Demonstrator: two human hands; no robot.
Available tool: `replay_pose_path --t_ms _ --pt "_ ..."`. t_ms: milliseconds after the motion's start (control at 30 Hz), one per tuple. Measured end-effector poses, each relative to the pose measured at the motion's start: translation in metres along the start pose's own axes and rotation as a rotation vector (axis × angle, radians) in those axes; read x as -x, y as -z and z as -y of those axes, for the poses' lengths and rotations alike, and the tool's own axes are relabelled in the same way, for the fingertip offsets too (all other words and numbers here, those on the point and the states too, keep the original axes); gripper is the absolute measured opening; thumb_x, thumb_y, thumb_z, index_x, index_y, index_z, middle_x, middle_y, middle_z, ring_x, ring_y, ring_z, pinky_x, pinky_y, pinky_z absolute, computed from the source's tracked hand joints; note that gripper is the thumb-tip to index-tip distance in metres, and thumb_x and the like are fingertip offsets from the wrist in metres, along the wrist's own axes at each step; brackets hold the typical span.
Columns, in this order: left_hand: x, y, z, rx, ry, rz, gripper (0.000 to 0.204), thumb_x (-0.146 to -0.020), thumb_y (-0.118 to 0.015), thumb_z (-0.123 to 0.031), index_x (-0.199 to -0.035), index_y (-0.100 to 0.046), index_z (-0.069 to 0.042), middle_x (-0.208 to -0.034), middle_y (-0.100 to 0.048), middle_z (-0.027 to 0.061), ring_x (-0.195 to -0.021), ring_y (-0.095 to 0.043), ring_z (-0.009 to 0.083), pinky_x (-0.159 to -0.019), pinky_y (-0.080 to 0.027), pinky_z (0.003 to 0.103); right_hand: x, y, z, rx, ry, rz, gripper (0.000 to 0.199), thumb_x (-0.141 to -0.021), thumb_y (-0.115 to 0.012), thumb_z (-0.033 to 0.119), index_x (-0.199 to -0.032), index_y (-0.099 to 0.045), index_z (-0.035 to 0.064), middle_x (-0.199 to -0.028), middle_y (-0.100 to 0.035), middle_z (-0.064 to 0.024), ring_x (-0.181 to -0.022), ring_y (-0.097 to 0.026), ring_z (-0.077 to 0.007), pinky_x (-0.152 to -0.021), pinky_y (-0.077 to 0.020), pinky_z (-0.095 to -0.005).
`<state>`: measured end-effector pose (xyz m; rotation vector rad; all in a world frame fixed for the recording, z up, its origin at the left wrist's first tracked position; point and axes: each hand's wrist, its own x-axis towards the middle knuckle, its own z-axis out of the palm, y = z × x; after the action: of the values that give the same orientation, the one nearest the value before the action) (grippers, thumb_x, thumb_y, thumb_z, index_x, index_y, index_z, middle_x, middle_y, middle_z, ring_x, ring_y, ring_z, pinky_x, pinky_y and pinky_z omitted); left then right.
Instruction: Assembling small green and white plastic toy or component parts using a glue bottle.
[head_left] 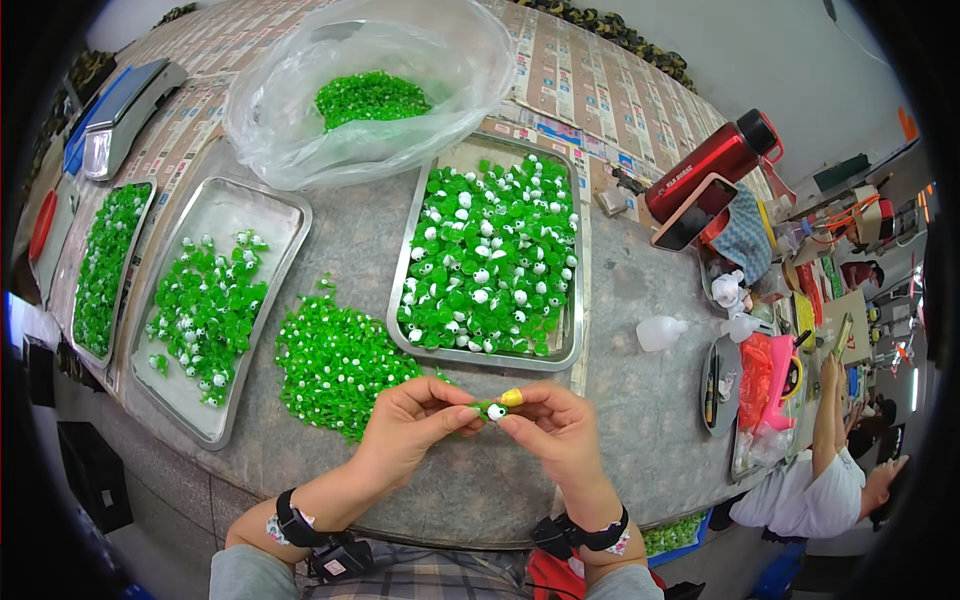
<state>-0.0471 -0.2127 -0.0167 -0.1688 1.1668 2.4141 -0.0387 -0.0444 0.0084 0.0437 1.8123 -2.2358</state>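
Note:
Between my two hands, above the table's near edge, is a small green plastic piece with a white ball-like part [496, 411] that bears a dark spot. My left hand [415, 418] pinches its green end. On the other side my right hand [551, 425] grips the white part between thumb and forefinger, with a yellow cover on one fingertip. A loose heap of small green pieces with white dots [345, 365] lies just beyond my left hand. Past my hands stands a metal tray [485, 354] full of green pieces with white balls.
A second metal tray [152, 385] at left holds fewer such pieces, beside a narrower tray [151, 190] of green ones. A clear plastic bag [270, 140] with green pieces stands at the back. Rightward are a red flask [705, 165], a phone [694, 212] and a white bottle [660, 333]. Another person [815, 490] sits far right.

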Motion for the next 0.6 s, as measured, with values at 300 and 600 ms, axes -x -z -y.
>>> replay_pose_path --t_ms 300,600 --pt "0.004 -0.003 -0.003 -0.419 -0.206 -0.022 0.007 -0.072 -0.058 0.001 -0.079 -0.056 0.001 -0.079 -0.057 0.0075 -0.07 -0.055 0.012 -0.062 -0.045 0.022 0.002 -0.003 -0.004 0.031 -0.029 0.033 0.021 -0.075 -0.056 0.001 -0.095 -0.05 -0.0016 -0.089 -0.056 -0.0062 -0.08 -0.054 -0.0091 -0.069 -0.0424 -0.0187" --pt "0.002 -0.003 -0.012 -0.996 -0.531 0.079 0.013 -0.064 -0.065 -0.001 -0.074 -0.057 -0.002 -0.071 -0.056 0.0085 -0.063 -0.055 0.017 -0.054 -0.043 0.024 0.001 0.006 -0.002 0.135 -0.107 0.133 0.025 -0.079 -0.053 0.005 -0.103 -0.051 -0.0012 -0.091 -0.057 -0.0053 -0.08 -0.053 -0.0077 -0.068 -0.0417 -0.0179"
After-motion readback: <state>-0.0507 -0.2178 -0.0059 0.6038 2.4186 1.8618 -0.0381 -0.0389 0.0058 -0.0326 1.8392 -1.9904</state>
